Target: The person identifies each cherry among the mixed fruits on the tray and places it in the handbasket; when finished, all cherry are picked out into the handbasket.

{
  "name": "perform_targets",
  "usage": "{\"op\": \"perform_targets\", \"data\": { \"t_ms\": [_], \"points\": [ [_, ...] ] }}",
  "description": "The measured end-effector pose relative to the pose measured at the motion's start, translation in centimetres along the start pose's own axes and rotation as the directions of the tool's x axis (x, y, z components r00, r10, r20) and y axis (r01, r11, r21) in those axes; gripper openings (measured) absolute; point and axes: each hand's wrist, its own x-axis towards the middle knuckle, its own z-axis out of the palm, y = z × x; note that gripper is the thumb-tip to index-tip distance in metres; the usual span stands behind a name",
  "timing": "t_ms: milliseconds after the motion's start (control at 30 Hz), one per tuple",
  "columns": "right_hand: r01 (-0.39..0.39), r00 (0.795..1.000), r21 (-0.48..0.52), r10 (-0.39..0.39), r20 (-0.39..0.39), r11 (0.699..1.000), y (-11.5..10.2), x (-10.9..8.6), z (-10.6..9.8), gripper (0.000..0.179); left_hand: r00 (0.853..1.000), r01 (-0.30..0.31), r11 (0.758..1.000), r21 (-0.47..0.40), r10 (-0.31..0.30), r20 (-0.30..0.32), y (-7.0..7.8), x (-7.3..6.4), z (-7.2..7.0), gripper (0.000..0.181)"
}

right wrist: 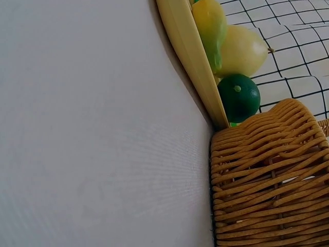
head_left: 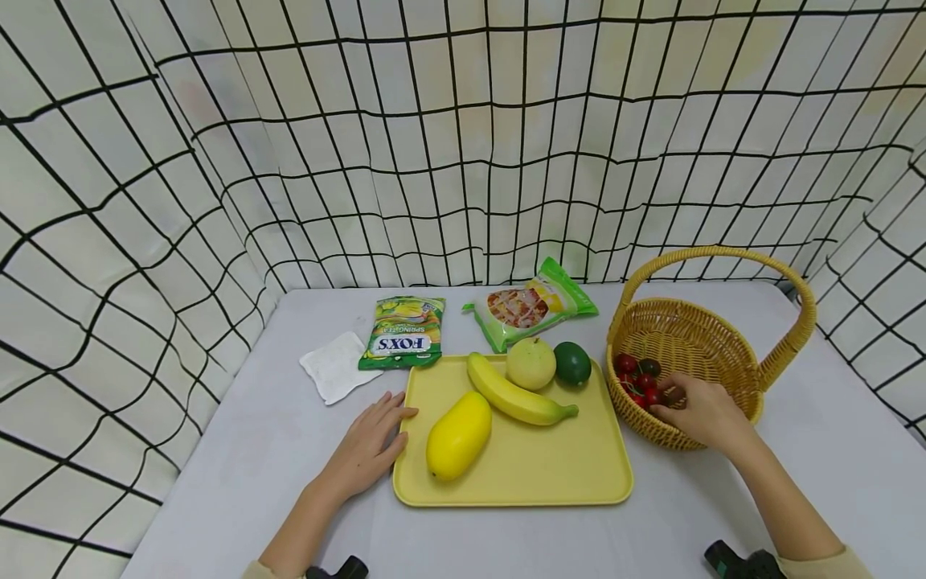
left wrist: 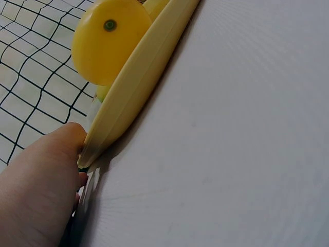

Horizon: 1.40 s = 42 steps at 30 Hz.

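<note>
My left hand (head_left: 372,446) rests beside the left edge of the yellow tray (head_left: 550,474), its fingers touching the rim. In the left wrist view the thumb lies against the tray's corner. On the tray are a yellow mango (head_left: 459,436), a banana (head_left: 521,394), a pale round pear (head_left: 531,363) and a dark green lime (head_left: 572,363). My right hand (head_left: 702,410) reaches into the wicker basket (head_left: 694,330) and pinches at the red cherries (head_left: 626,364) by its left wall. A dark round fruit (head_left: 649,367) lies among them. The right wrist view hides that hand.
Behind the tray lie a green FOX'S candy bag (head_left: 403,331) and a green-and-white snack packet (head_left: 531,307). A folded white tissue (head_left: 338,366) is left of them. The basket's tall handle (head_left: 723,252) arches over it. Black netting (head_left: 434,161) encloses the white table.
</note>
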Motion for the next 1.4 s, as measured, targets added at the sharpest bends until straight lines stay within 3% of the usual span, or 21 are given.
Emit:
{"op": "perform_targets", "data": {
  "t_ms": [967, 1400],
  "points": [
    [0.027, 1.0, 0.037, -0.027, 0.012, 0.999, 0.1, 0.28, 0.24, 0.026, 0.999, -0.034, 0.999, -0.002, 0.034, -0.017, -0.41, -0.09, 0.14, 0.033],
    [0.06, 0.992, 0.025, -0.057, -0.109, 0.998, -0.25, -0.43, 0.16, 0.023, 1.0, -0.013, 1.0, -0.01, 0.013, 0.0, -0.47, 0.04, 0.2, 0.033]
  ]
}}
